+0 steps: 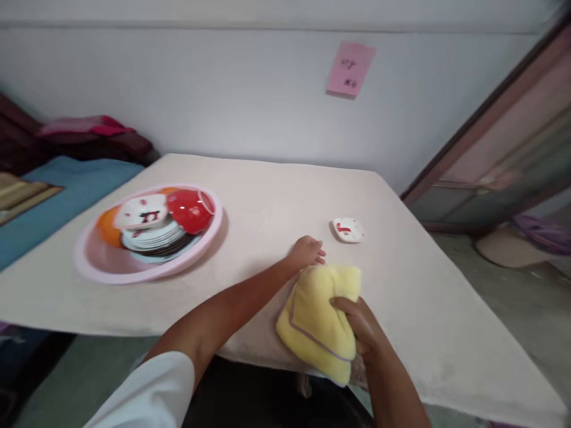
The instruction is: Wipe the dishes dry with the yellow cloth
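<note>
"So, in the head view, where is the yellow cloth (312, 318)?"

"Close to the front edge of the table (272, 190), folded over on itself, in the right hand (360, 326). The thumb pinches it from above; the other fingers go underneath and are mostly hidden."

"Why hold it that way?"

"Presumably to stop the layers sliding apart: pressure from both faces grips the whole fold at its right side."

"And the left hand (306, 252)?"

"Just past the cloth's upper left edge, fingers half curled and loosely parted, with nothing visible in them. The picture is soft there, so I can't say whether a fingertip touches the fabric."

"Which way does the cloth point?"

"Its long axis runs roughly front to back, with one corner drooping toward the person and the far edge facing the small white dish (349, 230). The purple trim slants down to the right."

"Does that dish sit alone?"

"Yes, well apart from the pink basin (96, 255) on the left. I'd guess the basin's raised wall is what keeps the stacked plates (152, 240) and the tilted red bowl (191, 210) from spilling out."
</note>
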A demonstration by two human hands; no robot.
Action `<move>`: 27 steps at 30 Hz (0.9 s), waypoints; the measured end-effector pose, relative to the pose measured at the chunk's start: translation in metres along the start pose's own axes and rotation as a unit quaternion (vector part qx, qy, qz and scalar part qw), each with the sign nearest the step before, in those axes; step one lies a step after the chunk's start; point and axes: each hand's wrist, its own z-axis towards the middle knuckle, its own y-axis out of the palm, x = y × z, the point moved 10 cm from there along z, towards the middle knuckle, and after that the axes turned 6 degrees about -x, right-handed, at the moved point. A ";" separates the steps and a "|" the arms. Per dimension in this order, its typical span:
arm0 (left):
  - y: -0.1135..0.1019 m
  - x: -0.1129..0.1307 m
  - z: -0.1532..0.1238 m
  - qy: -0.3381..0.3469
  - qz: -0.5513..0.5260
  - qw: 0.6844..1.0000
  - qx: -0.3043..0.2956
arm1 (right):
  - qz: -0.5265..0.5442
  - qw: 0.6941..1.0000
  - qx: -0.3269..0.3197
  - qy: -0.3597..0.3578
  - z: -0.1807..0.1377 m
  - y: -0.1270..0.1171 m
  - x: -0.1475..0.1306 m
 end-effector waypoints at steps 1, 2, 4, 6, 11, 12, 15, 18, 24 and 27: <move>-0.013 0.003 -0.021 0.011 0.000 1.000 0.008 | 0.006 1.000 -0.015 0.007 -0.001 0.008 0.001; -0.025 0.008 -0.044 0.028 -0.001 1.000 0.011 | 0.008 1.000 -0.027 0.010 -0.001 0.017 0.001; -0.048 0.021 -0.091 0.075 0.014 0.997 0.008 | 0.003 0.999 -0.044 0.008 -0.002 0.035 0.001; -0.073 0.032 -0.138 0.105 0.048 0.993 0.013 | -0.001 0.999 -0.052 0.005 -0.002 0.053 0.002; -0.188 0.065 -0.243 0.138 0.164 0.958 0.192 | 0.007 0.998 -0.065 -0.007 -0.005 0.097 0.008; -0.215 0.073 -0.260 0.134 0.210 0.939 0.238 | 0.005 0.998 -0.069 -0.010 -0.005 0.105 0.010; -0.299 0.100 -0.306 0.093 0.328 0.858 0.385 | -0.008 0.996 -0.083 -0.013 -0.003 0.123 0.016; -0.357 0.114 -0.319 0.004 0.444 0.783 0.436 | -0.031 0.996 -0.085 -0.018 0.004 0.132 0.021; -0.403 0.081 -0.285 -0.140 0.390 0.835 0.362 | -0.035 0.994 -0.101 -0.013 0.017 0.143 0.028; -0.406 0.071 -0.275 -0.143 0.353 0.854 0.355 | -0.036 0.994 -0.104 -0.024 0.019 0.145 0.025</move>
